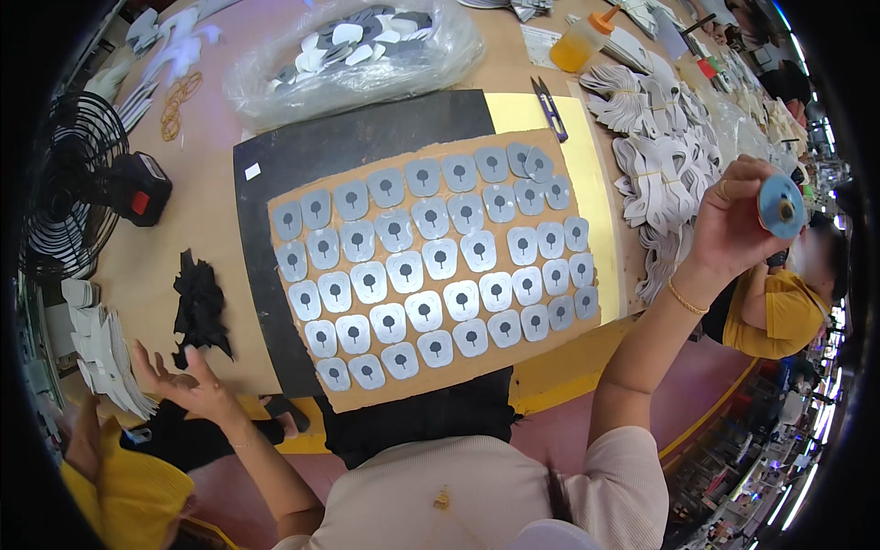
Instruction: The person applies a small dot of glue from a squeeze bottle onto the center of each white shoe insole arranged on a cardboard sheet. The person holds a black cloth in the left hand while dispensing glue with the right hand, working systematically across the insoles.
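A: Entry, head view. The right hand [733,225] is raised off the table [202,247] at about 3 o'clock, fingers curled tight around a round blue pad [781,207] with a dark spot at its centre. The face is turned up toward the eyes, probably for a closer look.

B: And the left hand [188,383]?

A: Low at 8 o'clock, palm up, fingers spread, holding nothing. It hovers just beside a stack of white cut pieces [110,362] and below a crumpled heap of black scraps [200,307], so both are within easy reach.

B: Layout at centre?

A: A brown cardboard sheet [302,380] lies over a black mat [275,165]. On it sit rows of grey-blue pieces [423,310], each with a dark keyhole mark, spaced without overlap; I judge that this keeps each face exposed.

B: Surroundings?

A: At 12 o'clock, a clear plastic bag of pieces [357,46]. At 1 o'clock, black thread snips [548,105] on a yellow sheet [587,183] and an orange-capped squeeze bottle [580,41]. At 2 o'clock, banded bundles of white shapes [655,170]. At 9 o'clock, a small black fan [69,188].
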`<state>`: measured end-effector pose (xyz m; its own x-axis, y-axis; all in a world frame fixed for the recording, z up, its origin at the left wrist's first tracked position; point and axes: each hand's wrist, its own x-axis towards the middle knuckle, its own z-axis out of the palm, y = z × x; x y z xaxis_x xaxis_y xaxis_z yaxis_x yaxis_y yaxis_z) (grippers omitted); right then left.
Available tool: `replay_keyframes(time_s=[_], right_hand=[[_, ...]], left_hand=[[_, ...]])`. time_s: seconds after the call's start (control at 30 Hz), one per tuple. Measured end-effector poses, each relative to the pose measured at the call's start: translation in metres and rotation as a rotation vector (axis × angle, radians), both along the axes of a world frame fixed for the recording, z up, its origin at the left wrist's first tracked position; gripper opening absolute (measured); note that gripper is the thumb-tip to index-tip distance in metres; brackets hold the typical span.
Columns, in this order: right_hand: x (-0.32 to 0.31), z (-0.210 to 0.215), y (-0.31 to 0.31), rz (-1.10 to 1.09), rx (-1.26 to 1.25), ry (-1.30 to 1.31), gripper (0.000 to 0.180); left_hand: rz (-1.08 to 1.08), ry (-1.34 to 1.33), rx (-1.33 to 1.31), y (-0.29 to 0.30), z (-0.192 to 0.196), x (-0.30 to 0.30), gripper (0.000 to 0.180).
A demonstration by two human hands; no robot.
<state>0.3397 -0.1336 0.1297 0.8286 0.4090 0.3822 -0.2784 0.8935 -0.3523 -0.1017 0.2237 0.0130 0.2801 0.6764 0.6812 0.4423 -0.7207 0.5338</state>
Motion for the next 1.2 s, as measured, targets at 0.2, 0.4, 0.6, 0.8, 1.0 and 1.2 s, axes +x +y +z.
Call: replay_keyframes(time_s=[0.2,0.4,0.6,0.8,1.0,1.2], right_hand=[[0.03,-0.049,-0.017,-0.041,-0.111,-0.031,0.055],[0.031,-0.089,0.002,-0.308,-0.354,-0.031,0.066],[0.021,-0.085,0.004,-0.394,-0.379,0.014,0.068],[0.017,-0.08,-0.004,-0.318,-0.342,-0.003,0.068],[0.015,-0.08,-0.002,-0.368,-0.387,-0.058,0.065],[0.02,-0.085,-0.002,-0.389,-0.393,-0.023,0.064]], left_hand=[[-0.355,0.243,0.012,-0.031,0.101,0.141,0.026],[-1.153,0.571,-0.259,-0.061,0.072,0.311,0.025],[-1.038,0.892,-0.43,-0.095,0.055,0.386,0.019],[-0.989,1.066,-0.324,-0.101,0.057,0.397,0.022],[-0.957,1.102,-0.274,-0.108,0.05,0.402,0.023],[-0.953,0.986,-0.442,-0.109,0.058,0.405,0.025]])
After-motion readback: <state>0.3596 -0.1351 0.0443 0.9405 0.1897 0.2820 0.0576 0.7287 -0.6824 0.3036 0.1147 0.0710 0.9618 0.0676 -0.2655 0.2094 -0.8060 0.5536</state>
